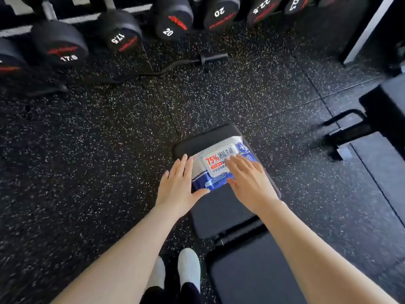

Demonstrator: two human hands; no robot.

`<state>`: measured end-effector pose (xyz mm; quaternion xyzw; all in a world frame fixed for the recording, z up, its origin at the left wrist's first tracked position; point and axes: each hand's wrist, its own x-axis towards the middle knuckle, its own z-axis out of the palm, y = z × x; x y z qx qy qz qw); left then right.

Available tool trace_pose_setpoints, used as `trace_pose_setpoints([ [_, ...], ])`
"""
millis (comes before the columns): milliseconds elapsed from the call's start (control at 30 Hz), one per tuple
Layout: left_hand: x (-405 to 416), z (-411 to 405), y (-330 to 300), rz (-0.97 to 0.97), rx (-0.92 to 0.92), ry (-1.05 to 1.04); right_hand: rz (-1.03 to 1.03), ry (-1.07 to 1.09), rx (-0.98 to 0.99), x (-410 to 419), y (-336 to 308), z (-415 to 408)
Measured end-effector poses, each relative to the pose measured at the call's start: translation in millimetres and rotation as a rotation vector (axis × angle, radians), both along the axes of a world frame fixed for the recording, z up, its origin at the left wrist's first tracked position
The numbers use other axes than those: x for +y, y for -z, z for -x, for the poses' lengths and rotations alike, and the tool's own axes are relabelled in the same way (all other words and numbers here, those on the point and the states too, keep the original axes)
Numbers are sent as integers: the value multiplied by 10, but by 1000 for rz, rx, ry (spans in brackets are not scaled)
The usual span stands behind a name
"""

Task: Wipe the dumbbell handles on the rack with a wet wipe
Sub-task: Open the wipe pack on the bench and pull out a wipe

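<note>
Wet wipe pack point(221, 165): blue and white, red "75%" on its label, lying flat on the far end of a black padded bench point(221, 212), centre of the frame, slightly right. Left hand point(178, 189): fingers straight and spread, nothing held, at the pack's left edge, thumb reaching toward its near blue corner; contact cannot be told. Right hand point(249, 183): fingers straight and spread, nothing held, lying over the pack's right half, fingertips at the white label; pressing or hovering cannot be told. Pack thus between and partly beneath the two flat hands, gripped by neither. Dumbbells point(119, 31): black, marked 17.5, 20 and 22.5, in a row on the rack along the upper edge of the frame, well apart from both hands. Speckled black floor point(87, 150) all around. White shoes point(188, 266) at lower centre.
</note>
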<state>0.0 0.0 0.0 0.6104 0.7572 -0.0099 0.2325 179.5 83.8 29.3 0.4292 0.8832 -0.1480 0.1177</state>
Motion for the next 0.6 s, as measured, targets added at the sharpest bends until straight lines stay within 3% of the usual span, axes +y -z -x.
trace_pose_setpoints([
  [400, -11, -61, 459, -159, -165, -79, -281, -297, 83, 401, 484, -4],
  [600, 20, -68, 456, -200, -139, -100, -316, -440, 138, 441, 589, -124],
])
